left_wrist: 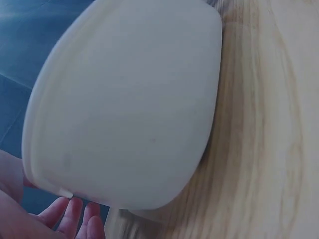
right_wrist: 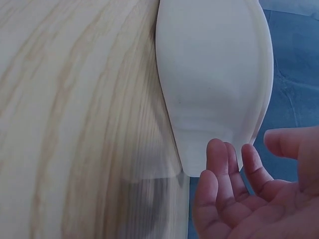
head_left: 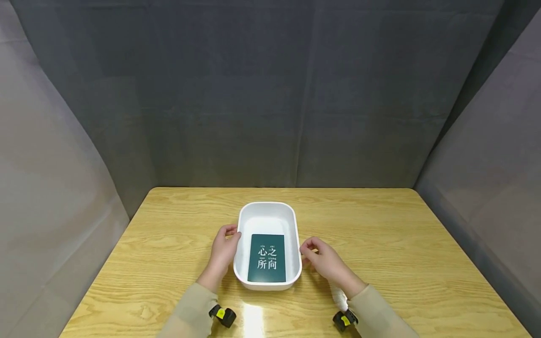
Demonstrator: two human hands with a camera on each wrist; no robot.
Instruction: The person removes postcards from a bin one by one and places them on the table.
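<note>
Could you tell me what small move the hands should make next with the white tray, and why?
Probably bring the right hand in against the white tray. The left hand already touches the tray's left wall, while the right hand's fingers sit just off the right wall. The green book lies flat inside, so a two-sided hold looks steadier.

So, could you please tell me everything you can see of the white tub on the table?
The tub is a white, smooth, plastic-looking tray with rounded corners and low walls, standing upright near the middle of the wooden table, long side running away from the person. A dark green book with white characters lies flat in its near half. The left hand rests against its left wall; the right hand sits beside its right wall, contact unclear.
</note>
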